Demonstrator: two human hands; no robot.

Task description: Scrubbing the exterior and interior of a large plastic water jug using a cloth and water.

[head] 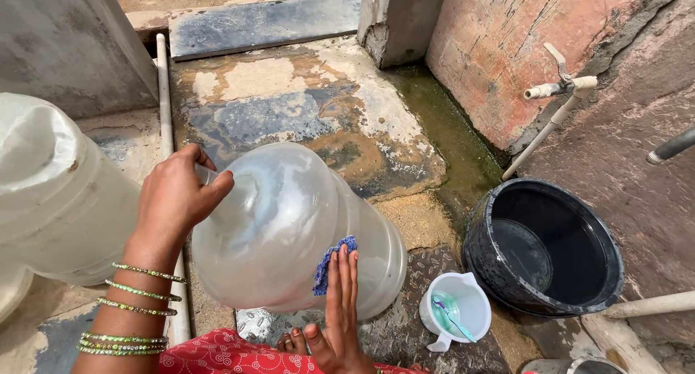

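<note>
Two hands are at work on one large clear water jug (289,222). The fingers (346,276) of the right hand (339,312) are laid flat and straight, pressing a blue scrub pad (331,262) against the jug's side; the left hand (177,196) is clenched around the jug's neck, so the jug is held tilted above the wet stone floor (289,106). Scrubbing of the outside appears to be the step in hand; turning the jug would likely be called for next. The jug looks cloudy, ribbed and empty. Just beside it stand a white mug (457,312) and a black tub (543,247).
</note>
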